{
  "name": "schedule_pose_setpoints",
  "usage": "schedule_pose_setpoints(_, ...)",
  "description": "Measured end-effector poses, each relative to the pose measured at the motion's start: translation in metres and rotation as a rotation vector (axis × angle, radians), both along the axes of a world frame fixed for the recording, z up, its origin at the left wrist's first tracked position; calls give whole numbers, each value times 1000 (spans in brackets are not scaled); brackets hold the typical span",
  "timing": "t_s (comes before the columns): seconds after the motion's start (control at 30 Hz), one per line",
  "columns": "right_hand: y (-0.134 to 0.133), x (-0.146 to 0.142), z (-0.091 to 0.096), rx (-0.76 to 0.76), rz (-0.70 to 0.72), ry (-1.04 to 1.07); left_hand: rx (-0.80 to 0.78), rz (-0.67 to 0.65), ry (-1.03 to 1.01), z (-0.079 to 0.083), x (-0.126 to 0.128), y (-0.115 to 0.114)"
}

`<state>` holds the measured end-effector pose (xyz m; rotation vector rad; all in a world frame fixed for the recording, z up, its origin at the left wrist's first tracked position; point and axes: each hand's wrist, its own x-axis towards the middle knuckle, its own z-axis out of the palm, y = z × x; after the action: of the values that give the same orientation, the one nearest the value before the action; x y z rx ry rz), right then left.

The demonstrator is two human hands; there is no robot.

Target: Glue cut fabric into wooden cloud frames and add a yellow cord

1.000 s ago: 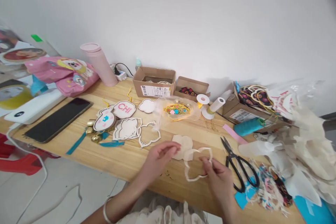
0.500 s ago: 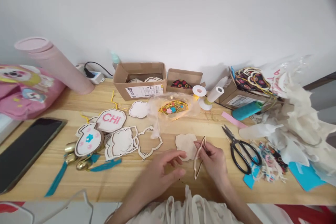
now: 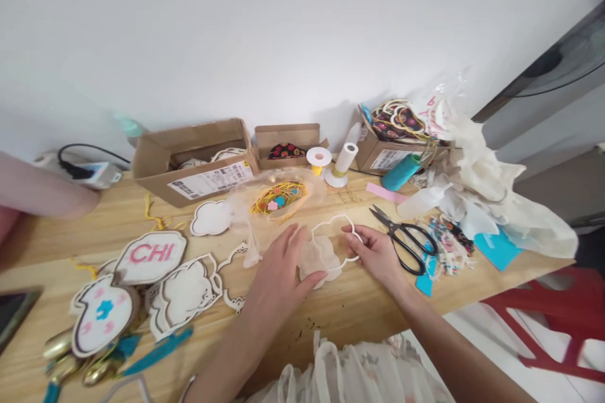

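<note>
The left hand lies open, fingers flat on the cloud-shaped piece. The right hand pinches the outline frame, which stood on edge half a second ago and now lies flat on the table against the piece's far side.

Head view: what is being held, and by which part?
Right hand pinches the white cloud-shaped frame by its right edge; left hand rests on the pale cutout.
</note>
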<state>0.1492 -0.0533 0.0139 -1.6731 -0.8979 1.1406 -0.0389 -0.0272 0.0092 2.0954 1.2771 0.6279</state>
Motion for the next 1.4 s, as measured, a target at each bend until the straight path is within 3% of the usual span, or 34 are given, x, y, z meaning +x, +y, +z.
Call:
schedule_pose_setpoints(0.1,-1,-2,-4,1,4,93,-127,37,-138,-1,12,9)
schedule_pose_setpoints(0.3,-9,-1,-15,63,7,165,-619,164,-577,-6,17,7)
schedule_pose_setpoints(0.4,-10,0,-16,91,-7,167,-654,246,-648,-5,13,7)
schedule_pose_setpoints(0.6,-11,-6,-18,99,15,162,-677,268,-717,1,6,10)
schedule_pose_setpoints(0.7,-16,-7,-14,289,-43,-77,-714,281,-820,-5,7,11)
schedule_pose_setpoints(0.8,-22,-7,-5,665,19,-504,-853,235,-1069,-6,12,9)
schedule_pose_setpoints(0.87,-25,-8,1,873,105,-709,-1016,185,-1252,2,19,6)
schedule_pose_setpoints(0.93,-26,-10,6,982,178,-806,-1124,143,-1406,15,27,3)
schedule_pose_setpoints(1.1,-25,-16,2,1034,246,-851,-1190,85,-1575,36,40,3)
schedule_pose_setpoints(1.4,-26,-19,-1,1018,252,-882,-1246,53,-1544,27,38,8)
